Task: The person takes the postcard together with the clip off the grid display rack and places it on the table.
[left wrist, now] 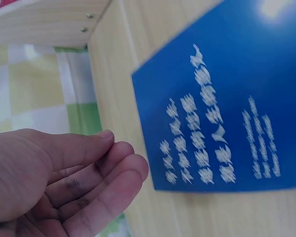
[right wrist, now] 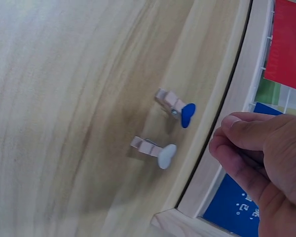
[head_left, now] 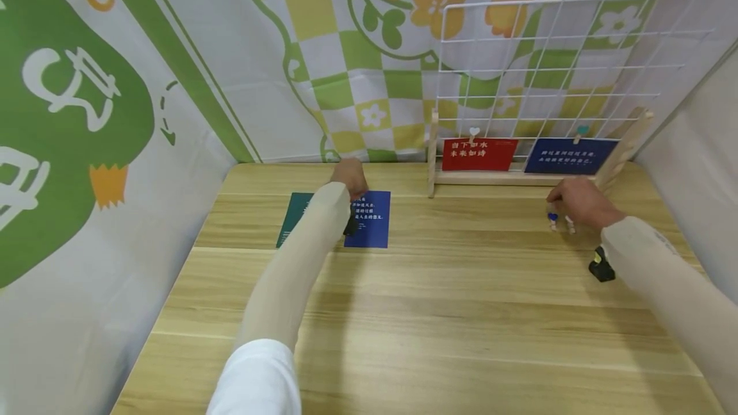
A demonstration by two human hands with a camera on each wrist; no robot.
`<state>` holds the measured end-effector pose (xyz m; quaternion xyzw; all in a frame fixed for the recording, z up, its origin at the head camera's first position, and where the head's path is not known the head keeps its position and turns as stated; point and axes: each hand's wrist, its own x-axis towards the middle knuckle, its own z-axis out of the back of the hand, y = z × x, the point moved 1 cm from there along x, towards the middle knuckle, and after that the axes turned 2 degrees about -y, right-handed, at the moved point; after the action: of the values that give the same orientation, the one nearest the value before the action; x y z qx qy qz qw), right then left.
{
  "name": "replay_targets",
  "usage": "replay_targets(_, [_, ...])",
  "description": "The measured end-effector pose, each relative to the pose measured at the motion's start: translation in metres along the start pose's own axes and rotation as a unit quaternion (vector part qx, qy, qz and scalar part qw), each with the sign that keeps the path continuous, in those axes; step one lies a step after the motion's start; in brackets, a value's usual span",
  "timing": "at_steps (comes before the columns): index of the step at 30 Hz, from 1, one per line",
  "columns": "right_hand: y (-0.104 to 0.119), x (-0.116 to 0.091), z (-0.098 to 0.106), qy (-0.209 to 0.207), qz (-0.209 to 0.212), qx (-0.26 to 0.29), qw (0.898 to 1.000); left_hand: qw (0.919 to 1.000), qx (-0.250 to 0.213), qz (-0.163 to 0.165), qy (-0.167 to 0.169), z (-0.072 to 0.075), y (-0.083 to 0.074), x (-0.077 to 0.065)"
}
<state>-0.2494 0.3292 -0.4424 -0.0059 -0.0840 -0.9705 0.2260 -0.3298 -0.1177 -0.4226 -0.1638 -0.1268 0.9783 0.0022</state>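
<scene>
My left hand (head_left: 350, 178) hovers at the far edge of a blue card (head_left: 371, 226) with white writing, which lies on the table. In the left wrist view its fingers bend loosely toward the thumb beside the card's edge, and nothing shows between them. A dark green card (head_left: 294, 213) lies left of the blue one, partly hidden by my forearm. Over the table's right side, my right hand (head_left: 582, 200) has curled fingers close to the thumb and no object visible in them. Near it lie two small wooden clothespins, one with a blue heart (right wrist: 187, 115), one with a white heart (right wrist: 166, 156).
Behind my right hand stands a white wire grid (head_left: 536, 69) in a wooden base (head_left: 484, 178). Clothespins fix a red card (head_left: 480, 162) and a dark blue card (head_left: 567, 162) to it. A patterned cloth (head_left: 323, 107) hangs along the table's back edge.
</scene>
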Motion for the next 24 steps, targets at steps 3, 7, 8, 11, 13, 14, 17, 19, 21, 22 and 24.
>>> replay_targets(3, [0.002,0.003,0.003,-0.021,0.002,-0.001,1.000,0.9991,0.036,-0.022,0.006,0.002,-0.011,0.002])
replay_targets(7, [0.008,0.007,0.011,-0.035,-0.003,0.018,0.999,0.9930,0.101,-0.061,-0.001,0.005,-0.031,0.001])
replay_targets(8, [0.010,0.009,0.014,-0.034,-0.007,0.024,0.999,0.9914,0.111,-0.069,-0.003,0.006,-0.037,0.001])
replay_targets(11, [0.017,0.014,0.021,-0.030,-0.015,0.035,0.999,0.9905,0.112,-0.080,0.000,0.008,-0.056,-0.002])
replay_targets(13, [0.023,0.017,0.025,-0.028,-0.017,0.041,0.999,0.9928,0.087,-0.081,0.013,0.010,-0.068,-0.004])
replay_targets(14, [0.026,0.020,0.028,-0.028,-0.017,0.042,0.999,0.9927,0.084,-0.084,0.019,0.010,-0.074,-0.005])
replay_targets(17, [0.036,0.028,0.034,-0.030,-0.017,0.048,0.998,0.9924,0.061,-0.101,0.032,0.009,-0.090,-0.008])
replay_targets(19, [0.042,0.034,0.037,-0.038,-0.017,0.048,0.998,0.9913,0.057,-0.113,0.036,0.007,-0.100,-0.010])
replay_targets(21, [0.048,0.041,0.041,-0.044,-0.019,0.045,0.998,0.9900,0.061,-0.125,0.026,0.004,-0.109,-0.012])
replay_targets(22, [0.051,0.044,0.042,-0.047,-0.019,0.043,0.998,0.9904,0.060,-0.122,0.026,0.004,-0.113,-0.014])
replay_targets(24, [0.059,0.050,0.046,-0.059,-0.012,0.037,0.998,0.9905,0.049,-0.127,0.019,0.002,-0.121,-0.016])
